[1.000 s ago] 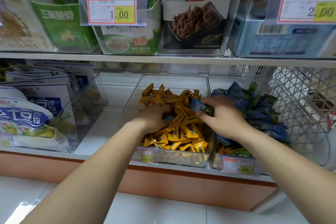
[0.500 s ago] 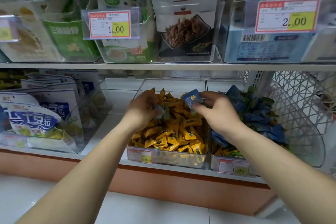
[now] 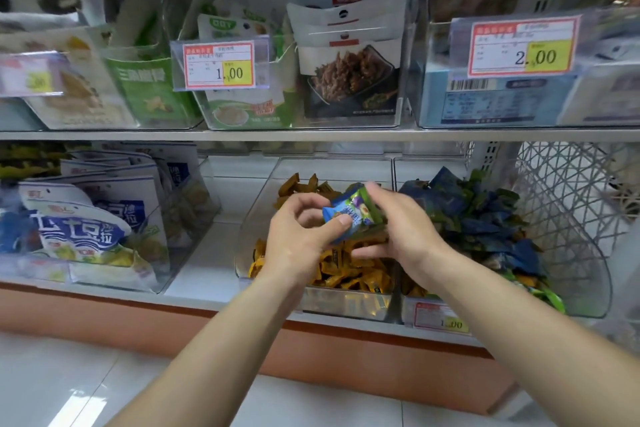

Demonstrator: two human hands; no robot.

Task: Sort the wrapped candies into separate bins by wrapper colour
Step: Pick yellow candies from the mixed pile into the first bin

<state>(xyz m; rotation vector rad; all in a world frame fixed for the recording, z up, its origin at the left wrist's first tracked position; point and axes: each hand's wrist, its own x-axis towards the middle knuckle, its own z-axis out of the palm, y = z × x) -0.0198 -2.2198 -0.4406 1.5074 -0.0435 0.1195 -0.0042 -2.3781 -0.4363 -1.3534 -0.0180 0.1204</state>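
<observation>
A clear bin [image 3: 263, 198] on the lower shelf holds several yellow wrapped candies [image 3: 349, 270]. Right of it, a second clear bin [image 3: 588, 274] is heaped with blue and green wrapped candies [image 3: 485, 218]. Above the yellow bin, my left hand [image 3: 298, 239] and my right hand [image 3: 401, 229] meet. Between them is a small bunch of blue and green wrapped candies [image 3: 353, 210]. My left thumb pinches its lower edge, and my right fingers curl round its top and right side.
Large blue-and-white snack bags [image 3: 79, 229] fill a clear bin at the left. The upper shelf [image 3: 311, 134] carries snack packs and price tags. A white wire basket [image 3: 568, 191] stands at the far right. White floor tiles lie below the orange shelf base.
Both hands rose out of the yellow candy pile. My left hand came over to the blue and green candies that my right hand lifted, and now pinches them too.
</observation>
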